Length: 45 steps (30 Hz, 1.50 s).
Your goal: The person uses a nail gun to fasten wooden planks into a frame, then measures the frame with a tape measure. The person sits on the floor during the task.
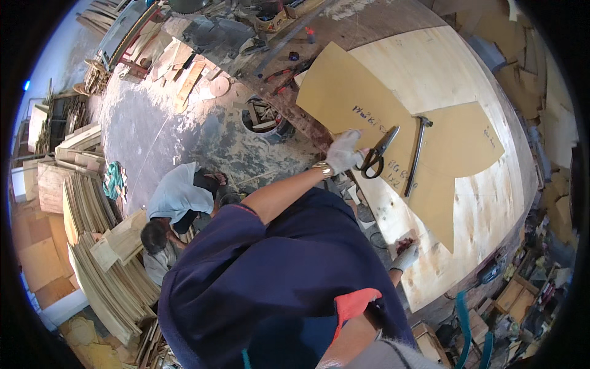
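Observation:
My left hand [344,152], in a pale glove with a gold watch at the wrist, has its fingers extended at the near edge of a tan cardboard template [344,80]. Its fingertips are beside the black handles of large scissors [380,154], which lie on the cardboard. Right of them a hammer [419,154] rests across the tan sheets, its head at the far end. Another tan template [470,138] spreads to the right over a pale plywood sheet [424,61]. My gloved right hand [405,256] is at the plywood's near edge, fingers curled around something dark red, too small to make out.
A co-worker [178,197] bends low at the left, near stacked curved wooden strips [110,289]. A round bin of wood offcuts [265,115] stands beyond my left arm. Red-handled pliers [284,79] lie on the bench. Clutter and a wooden box [516,297] fill the lower right.

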Each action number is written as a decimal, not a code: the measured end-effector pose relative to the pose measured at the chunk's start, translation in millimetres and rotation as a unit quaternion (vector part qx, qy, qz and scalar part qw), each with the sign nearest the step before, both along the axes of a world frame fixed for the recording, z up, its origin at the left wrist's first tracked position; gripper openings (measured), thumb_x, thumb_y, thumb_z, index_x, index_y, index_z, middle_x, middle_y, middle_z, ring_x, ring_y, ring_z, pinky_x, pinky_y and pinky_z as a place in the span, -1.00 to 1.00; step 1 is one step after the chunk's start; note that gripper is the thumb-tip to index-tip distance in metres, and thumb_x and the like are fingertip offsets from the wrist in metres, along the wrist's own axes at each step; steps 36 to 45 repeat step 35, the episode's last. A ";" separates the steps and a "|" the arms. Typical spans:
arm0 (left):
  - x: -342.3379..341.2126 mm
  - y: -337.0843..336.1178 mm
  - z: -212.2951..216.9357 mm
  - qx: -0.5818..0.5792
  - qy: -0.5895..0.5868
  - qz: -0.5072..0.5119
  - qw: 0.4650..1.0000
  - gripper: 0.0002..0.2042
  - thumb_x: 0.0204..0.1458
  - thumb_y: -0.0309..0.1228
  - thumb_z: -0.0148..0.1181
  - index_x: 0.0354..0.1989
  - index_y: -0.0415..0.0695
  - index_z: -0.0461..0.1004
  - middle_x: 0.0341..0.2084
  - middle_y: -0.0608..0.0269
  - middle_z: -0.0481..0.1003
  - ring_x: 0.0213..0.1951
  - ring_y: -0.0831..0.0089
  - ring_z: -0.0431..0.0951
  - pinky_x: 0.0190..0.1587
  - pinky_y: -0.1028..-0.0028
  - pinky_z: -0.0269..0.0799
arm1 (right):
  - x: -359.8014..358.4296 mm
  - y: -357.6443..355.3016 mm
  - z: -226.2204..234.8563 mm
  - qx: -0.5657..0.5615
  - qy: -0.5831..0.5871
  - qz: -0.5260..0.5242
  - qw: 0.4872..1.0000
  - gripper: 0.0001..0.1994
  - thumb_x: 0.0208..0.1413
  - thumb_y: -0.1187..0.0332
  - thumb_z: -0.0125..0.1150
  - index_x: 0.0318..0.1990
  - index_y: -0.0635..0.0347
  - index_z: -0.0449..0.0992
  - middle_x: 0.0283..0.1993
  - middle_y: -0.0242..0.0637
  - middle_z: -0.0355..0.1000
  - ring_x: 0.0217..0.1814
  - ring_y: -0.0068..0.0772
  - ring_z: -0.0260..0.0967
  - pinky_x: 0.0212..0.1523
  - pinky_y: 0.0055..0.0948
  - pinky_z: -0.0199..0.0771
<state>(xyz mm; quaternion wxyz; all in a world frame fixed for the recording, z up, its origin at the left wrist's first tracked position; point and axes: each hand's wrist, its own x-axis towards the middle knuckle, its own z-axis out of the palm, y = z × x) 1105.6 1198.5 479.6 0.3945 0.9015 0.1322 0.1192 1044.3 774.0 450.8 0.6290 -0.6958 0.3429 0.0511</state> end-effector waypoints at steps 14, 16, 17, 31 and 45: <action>14.7 289.8 35.5 -0.082 -0.072 0.196 0.975 -0.78 0.13 -0.32 0.29 -0.25 -0.25 0.51 -0.46 0.13 0.56 -0.40 0.36 0.56 -0.29 0.38 0.42 | 28.3 255.0 72.6 0.078 -0.077 0.152 0.982 -0.72 0.37 0.23 0.08 -0.36 0.19 0.38 -0.54 -0.32 0.39 -0.57 -0.49 0.38 -0.56 -0.50 0.35; 67.1 329.1 33.7 -0.081 -0.044 0.165 0.982 -0.77 0.14 -0.36 0.27 -0.11 -0.22 0.56 -0.37 0.14 0.61 -0.33 0.35 0.60 -0.22 0.40 0.47 | 46.1 307.0 76.1 0.080 -0.061 0.153 0.983 -0.74 0.36 0.22 0.10 -0.35 0.16 0.37 -0.52 -0.35 0.37 -0.56 -0.51 0.35 -0.53 -0.49 0.42; 90.9 346.2 22.9 -0.096 -0.049 0.146 0.983 -0.76 0.14 -0.37 0.26 -0.07 -0.21 0.56 -0.35 0.15 0.61 -0.31 0.35 0.62 -0.20 0.40 0.49 | 54.7 333.8 80.9 0.081 -0.068 0.163 0.981 -0.75 0.37 0.22 0.09 -0.33 0.17 0.40 -0.51 -0.37 0.36 -0.54 -0.51 0.36 -0.51 -0.50 0.42; 234.3 431.1 -64.3 -0.080 0.007 -0.050 0.995 -0.78 0.22 -0.33 0.22 -0.18 -0.28 0.59 -0.31 0.10 0.64 -0.26 0.36 0.62 -0.13 0.41 0.48 | 109.8 531.1 139.7 -0.071 -0.017 0.271 0.960 -0.71 0.35 0.25 0.12 -0.11 0.39 0.53 -0.39 -0.25 0.53 -0.39 -0.50 0.49 -0.34 -0.51 0.46; 229.9 429.8 -31.5 -0.148 -0.021 -0.044 0.988 -0.74 0.23 -0.28 0.23 -0.17 -0.28 0.57 -0.33 0.05 0.63 -0.32 0.34 0.59 -0.18 0.40 0.45 | 125.2 562.2 138.0 -0.049 -0.030 0.269 0.962 -0.71 0.36 0.25 0.12 -0.11 0.38 0.54 -0.39 -0.25 0.53 -0.39 -0.50 0.50 -0.33 -0.51 0.46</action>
